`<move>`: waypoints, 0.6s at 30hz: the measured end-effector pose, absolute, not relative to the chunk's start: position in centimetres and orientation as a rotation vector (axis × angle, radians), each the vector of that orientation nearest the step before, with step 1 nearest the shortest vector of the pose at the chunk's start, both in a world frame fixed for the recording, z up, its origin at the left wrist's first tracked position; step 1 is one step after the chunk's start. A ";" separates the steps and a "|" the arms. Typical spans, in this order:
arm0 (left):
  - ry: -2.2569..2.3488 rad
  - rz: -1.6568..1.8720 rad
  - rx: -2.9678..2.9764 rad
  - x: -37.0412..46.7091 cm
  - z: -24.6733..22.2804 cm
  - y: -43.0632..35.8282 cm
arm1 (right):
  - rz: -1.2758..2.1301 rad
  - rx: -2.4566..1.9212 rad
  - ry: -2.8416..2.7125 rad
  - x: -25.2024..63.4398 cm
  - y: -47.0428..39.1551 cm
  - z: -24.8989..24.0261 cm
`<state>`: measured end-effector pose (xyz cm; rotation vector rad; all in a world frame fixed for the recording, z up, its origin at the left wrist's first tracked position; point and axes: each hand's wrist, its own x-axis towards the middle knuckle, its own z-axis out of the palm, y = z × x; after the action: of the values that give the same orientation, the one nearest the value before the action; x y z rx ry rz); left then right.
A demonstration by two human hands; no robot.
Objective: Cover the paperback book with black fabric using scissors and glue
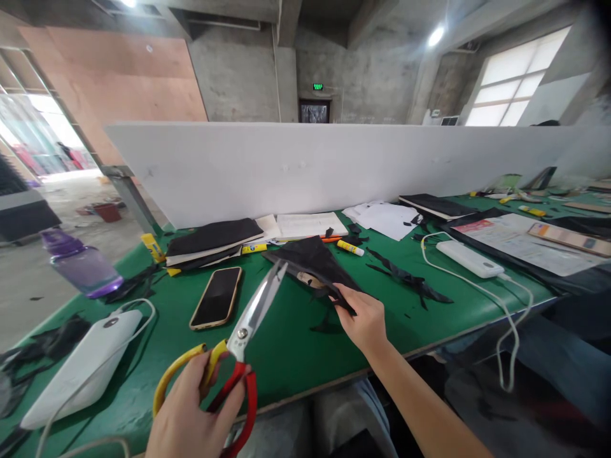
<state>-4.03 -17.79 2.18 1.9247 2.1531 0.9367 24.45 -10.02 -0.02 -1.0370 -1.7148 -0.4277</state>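
Head view is showing what looks like a cutting step: the left hand [195, 407], at the lower left of centre, is gripping the scissors [242, 334] by their handles, while the right hand [363, 315], right of centre, is pinching the near edge of the black sheet [317, 254]. That sheet is lying folded near the middle of the frame, over the green surface [286, 366]. The blades are pointing up towards its left corner and standing slightly apart; whether they are touching it, I cannot tell. Black scraps [413, 281] are lying right of centre, and a phone [217, 298] is resting left of the blades. A further cut would probably be calling for the right hand to be drawing the edge taut, fingers well clear, with the left hand opening the scissors wider and lining them up. Slack material could be buckling between the blades.
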 end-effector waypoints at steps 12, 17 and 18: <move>2.292 0.584 1.742 -4.3 1.3 -19.1 | -0.469 -0.992 -1.750 24.5 -9.8 -0.3; 2.320 0.527 1.691 -4.6 1.6 -18.8 | -0.484 -0.987 -1.757 24.4 -9.8 -0.1; 2.309 0.509 1.688 -4.7 1.6 -18.8 | -0.480 -0.987 -1.760 24.4 -9.9 0.0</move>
<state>-4.71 -18.83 1.64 1.6877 2.3085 0.5086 24.41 -9.87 -0.05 -0.9873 -1.7601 -0.4804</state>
